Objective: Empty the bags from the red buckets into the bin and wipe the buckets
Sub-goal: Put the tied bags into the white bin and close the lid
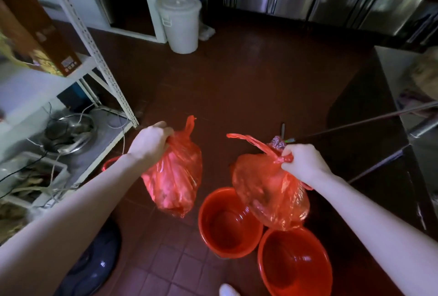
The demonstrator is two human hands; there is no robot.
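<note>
Head view: in the middle left of the frame the left hand (151,140) has its grip curled tight round the gathered neck of a full red bag (175,179), which hangs in the air above the tiled floor (237,82). In the middle right the right hand (301,161) pinches the knotted handles of a second red bag (267,191). This bag hangs over the far red bucket (213,219) and the near red bucket (263,255), which stand touching at the lower centre, both without bags inside. A white lidded tub (181,23) stands at the upper centre, well apart. A metal shelf (99,58) fills the left edge.
</note>
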